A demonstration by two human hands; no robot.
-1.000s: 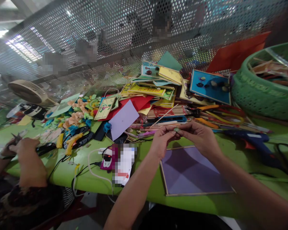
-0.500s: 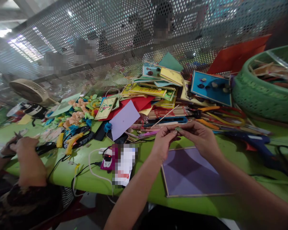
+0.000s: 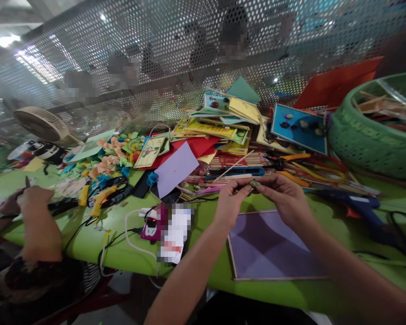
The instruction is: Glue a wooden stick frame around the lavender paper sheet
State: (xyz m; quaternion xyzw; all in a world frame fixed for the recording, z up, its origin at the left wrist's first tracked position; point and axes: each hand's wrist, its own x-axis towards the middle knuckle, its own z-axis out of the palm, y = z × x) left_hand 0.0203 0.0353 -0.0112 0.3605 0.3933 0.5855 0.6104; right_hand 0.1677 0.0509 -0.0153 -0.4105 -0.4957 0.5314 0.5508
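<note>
The right hand (image 3: 286,197) and left hand (image 3: 230,201) pinch one small green piece (image 3: 255,183) above the purple board (image 3: 270,248); a light, steady fingertip grip suits it best.

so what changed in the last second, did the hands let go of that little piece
No. The left hand and right hand still pinch the small greenish piece between their fingertips above the purple board. The co-worker's hand barely shifted. Nothing else moved.
</note>
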